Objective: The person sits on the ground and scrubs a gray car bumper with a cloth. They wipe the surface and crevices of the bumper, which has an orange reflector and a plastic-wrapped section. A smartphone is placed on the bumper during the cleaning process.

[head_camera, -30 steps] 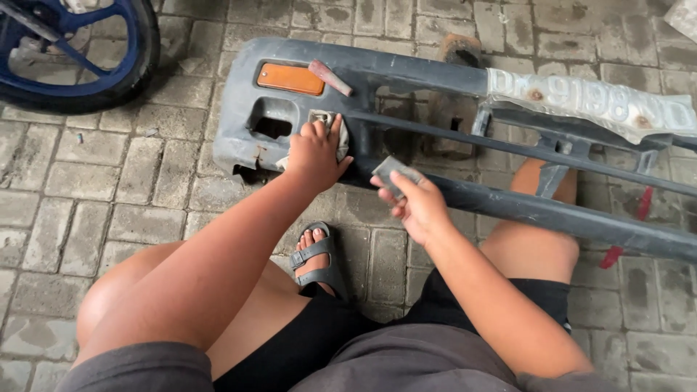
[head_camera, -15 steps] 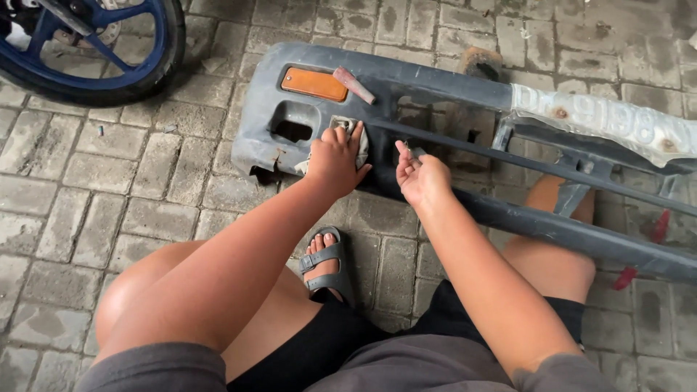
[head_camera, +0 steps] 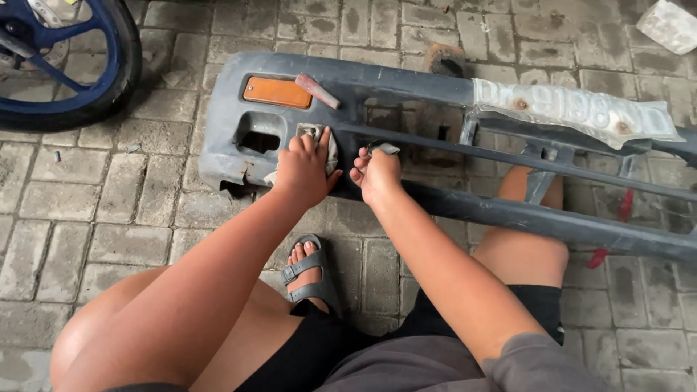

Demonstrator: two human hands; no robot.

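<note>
While the left hand presses a dirty rag flat on the grey bumper, the right hand has moved in close beside it, pinching a small grey piece against the bumper now

Left hand presses rag on bumper — right hand grips sandpaper.

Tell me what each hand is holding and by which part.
The left hand presses a crumpled cloth flat against the grey bumper, palm on top. The right hand pinches a small grey piece by its lower end; what it is cannot be told.
</note>
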